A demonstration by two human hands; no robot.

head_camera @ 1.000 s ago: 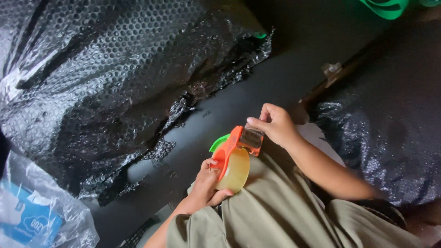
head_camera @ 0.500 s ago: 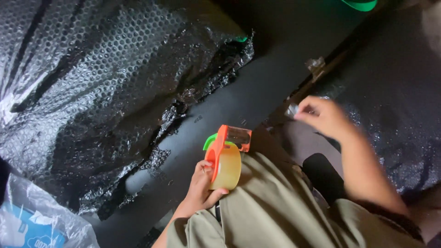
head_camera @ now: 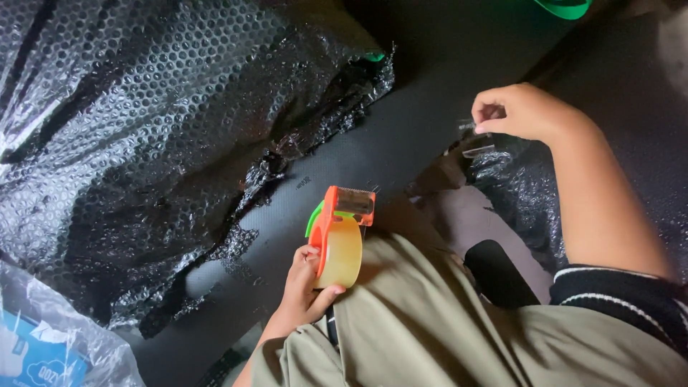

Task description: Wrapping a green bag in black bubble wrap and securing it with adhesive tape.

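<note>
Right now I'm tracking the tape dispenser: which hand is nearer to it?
Left. The left hand grips the tape dispenser from below; the right hand is apart, up at the black bubble wrap.

Green item (head_camera: 565, 8) cut by top edge; blue-printed bag (head_camera: 50, 344) cropped bottom-left.

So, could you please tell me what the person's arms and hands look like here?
Both hands are bare, with no gloves, rings or watch visible. The left hand and its forearm are uncovered. The right hand leads to a bare forearm ending in a short dark sleeve with thin white stripes.
</note>
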